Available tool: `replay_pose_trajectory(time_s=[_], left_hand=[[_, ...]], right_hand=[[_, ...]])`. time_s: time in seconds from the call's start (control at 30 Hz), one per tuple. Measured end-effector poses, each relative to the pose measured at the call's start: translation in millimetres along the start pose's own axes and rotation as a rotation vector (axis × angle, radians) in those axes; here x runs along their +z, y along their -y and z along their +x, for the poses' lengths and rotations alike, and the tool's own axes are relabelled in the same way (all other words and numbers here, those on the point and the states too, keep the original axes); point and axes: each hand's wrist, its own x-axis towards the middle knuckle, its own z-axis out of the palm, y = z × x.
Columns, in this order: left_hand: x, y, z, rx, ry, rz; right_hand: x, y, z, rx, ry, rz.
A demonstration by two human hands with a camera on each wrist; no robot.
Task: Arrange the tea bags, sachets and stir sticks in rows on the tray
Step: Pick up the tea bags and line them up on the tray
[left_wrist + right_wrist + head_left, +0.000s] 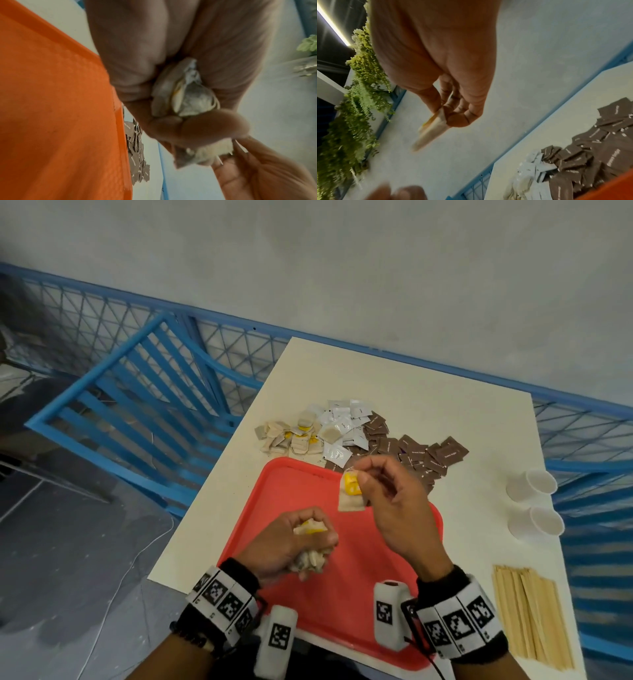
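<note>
A: What is each hand doing over the tray?

B: The left hand is closing round a bunch of tea bags, fingers curled tight, above the tray's near half. The right hand is pinching one tea bag between thumb and fingertips, near its top edge by the yellow tag. The bag is hanging free above the tray's far part. Nothing is lying on the tray yet.

A: How will that bag handle?

B: Judging by its droop, it is very light, soft and limp. The paper is likely tearing easily, and a string may be snagging its neighbours in the bunch. Best hold: a light pinch at a top corner, then lowering it flat.

A: And the remaining stock?

B: More tea bags, white sachets and brown sachets are lying heaped on the table just beyond the tray. The sachets look flat and slick, so picking by an edge is advisable. The sticks are lying in a bundle at the right, well apart from the heaps; they appear stiff and thin.
</note>
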Motion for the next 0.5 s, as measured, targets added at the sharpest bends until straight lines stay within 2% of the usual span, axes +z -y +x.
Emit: replay_pose_trajectory(time_s=[0.17,0.37,0.43,0.5], left_hand=[[-7,-36,2,0.139,-0.182,0.116],[0,-72,6,0.329,-0.185,0.327],[-8,-79,6,0.343,-0.189,0.336],[-16,-87,4,0.326,-0.192,0.318]], right_hand=[[2,8,1,-0.097,-0.031,-0.106],[30,17,1,-0.090,-0.064,-0.058],[34,21,0,-0.056,-0.068,-0.023],[33,23,0,0.007,-0.001,-0.056]])
